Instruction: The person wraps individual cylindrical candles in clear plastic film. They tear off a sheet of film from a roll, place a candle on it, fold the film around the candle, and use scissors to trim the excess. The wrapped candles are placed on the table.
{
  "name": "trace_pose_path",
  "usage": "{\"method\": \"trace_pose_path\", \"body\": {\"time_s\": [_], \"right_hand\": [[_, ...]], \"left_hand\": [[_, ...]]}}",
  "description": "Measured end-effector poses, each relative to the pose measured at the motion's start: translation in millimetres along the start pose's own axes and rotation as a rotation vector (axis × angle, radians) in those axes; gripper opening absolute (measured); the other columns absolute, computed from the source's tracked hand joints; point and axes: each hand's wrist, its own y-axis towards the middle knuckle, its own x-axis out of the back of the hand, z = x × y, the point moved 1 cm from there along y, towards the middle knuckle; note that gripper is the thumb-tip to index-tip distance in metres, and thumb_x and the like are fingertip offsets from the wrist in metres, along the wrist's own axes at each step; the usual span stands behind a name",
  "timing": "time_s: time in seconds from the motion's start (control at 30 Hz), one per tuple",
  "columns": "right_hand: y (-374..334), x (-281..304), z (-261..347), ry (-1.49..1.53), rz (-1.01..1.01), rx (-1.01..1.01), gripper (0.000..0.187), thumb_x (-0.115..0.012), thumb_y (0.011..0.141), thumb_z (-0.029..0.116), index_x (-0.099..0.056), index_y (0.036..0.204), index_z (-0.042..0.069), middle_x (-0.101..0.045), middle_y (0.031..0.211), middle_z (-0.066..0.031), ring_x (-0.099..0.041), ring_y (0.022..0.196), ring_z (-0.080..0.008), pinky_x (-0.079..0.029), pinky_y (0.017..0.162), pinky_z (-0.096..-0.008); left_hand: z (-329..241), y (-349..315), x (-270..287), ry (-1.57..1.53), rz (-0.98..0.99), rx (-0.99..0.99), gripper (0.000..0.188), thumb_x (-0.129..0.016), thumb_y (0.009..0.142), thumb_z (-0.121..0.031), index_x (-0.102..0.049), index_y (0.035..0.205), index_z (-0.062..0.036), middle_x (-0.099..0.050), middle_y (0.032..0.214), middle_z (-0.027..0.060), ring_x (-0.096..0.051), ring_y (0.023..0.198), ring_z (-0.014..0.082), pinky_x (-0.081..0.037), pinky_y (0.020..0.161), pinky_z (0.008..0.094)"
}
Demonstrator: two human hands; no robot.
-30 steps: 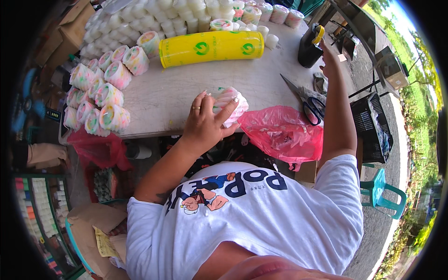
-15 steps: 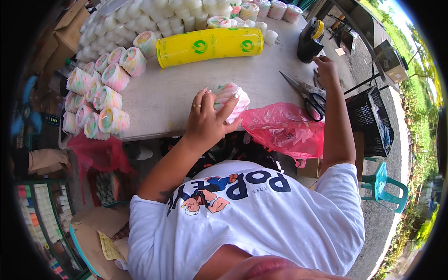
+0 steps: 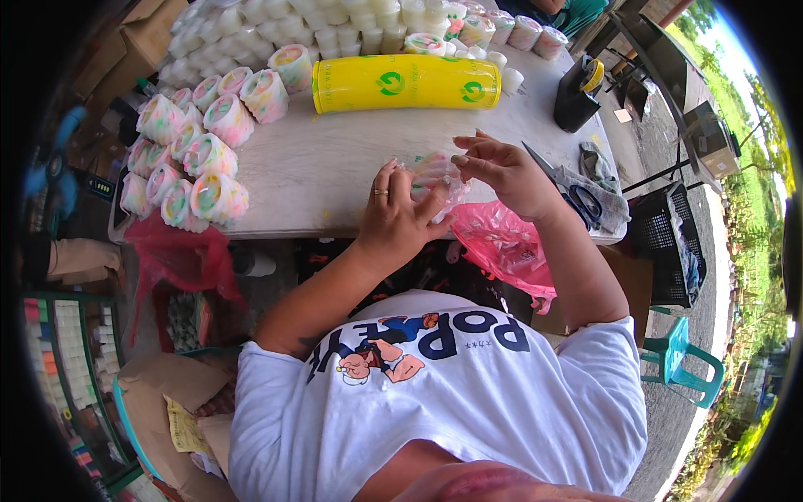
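Left hand [image 3: 395,216] grasps a ridged pink-and-white plastic bundle [image 3: 430,171], right hand's [image 3: 510,174] hold unclear; slackening could roll it off the tabletop's [image 3: 314,171] front edge.

L hand [image 3: 395,214] curled w/ fingers [image 3: 433,202] spread, R hand [image 3: 512,171] just beside, fingers bent, both forearms [image 3: 326,289] angled inward.

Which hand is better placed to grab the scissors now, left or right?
Probably the right hand: it is nearer the scissors, which lie to its right, while the left hand holds the pastel bundle farther away. Whether the right hand pinches anything is unclear.
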Motion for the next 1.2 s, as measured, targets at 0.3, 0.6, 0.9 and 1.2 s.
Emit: {"method": "trace_pose_path", "body": {"time_s": [0.3,0.6,0.9,1.2], "right_hand": [[6,-7,10,-0.277,0.001,0.082,0.023,-0.061,0.086,0.022,-0.067,0.086,-0.001,-0.064,0.080,-0.0167,-0.061,0.083,-0.0292,-0.023,0.111,-0.0411],[10,-10,3,-0.401,-0.017,-0.166,0.043,-0.069,0.080,0.039,-0.063,0.068,-0.002,-0.058,0.061,-0.0184,-0.053,0.055,-0.0299,-0.046,0.063,-0.0395],[-14,-31,-56,-0.499,-0.369,0.056,0.063,-0.075,0.067,0.052,-0.055,0.103,0.004,-0.058,0.105,-0.0094,-0.051,0.106,-0.0283,-0.036,0.091,-0.0388],[-19,-8,-41,0.343,0.001,0.082,0.119,-0.082,0.062,0.050,-0.010,0.148,0.010,-0.041,0.135,-0.0174,-0.044,0.123,-0.0294,-0.036,0.101,-0.0418]], "left_hand": [[0,0,-1,0.020,0.023,-0.014,0.049,-0.071,0.075,-0.042,-0.053,0.110,-0.0123,-0.048,0.093,0.0192,-0.051,0.090,0.0345,-0.038,0.097,0.0516],[4,-6,-9,-0.152,-0.102,0.014,0.076,-0.076,0.071,-0.034,-0.034,0.126,-0.0032,-0.047,0.101,0.0197,-0.051,0.090,0.0329,-0.038,0.097,0.0528],[4,-1,-4,-0.132,0.025,0.181,0.096,-0.083,0.062,-0.032,-0.029,0.132,0.0040,-0.044,0.124,0.0215,-0.049,0.102,0.0424,-0.038,0.097,0.0519],[32,7,5,-0.405,0.048,-0.099,0.073,-0.078,0.068,-0.023,-0.039,0.129,-0.0161,-0.047,0.124,0.0113,-0.049,0.112,0.0334,-0.031,0.107,0.0515]]}}
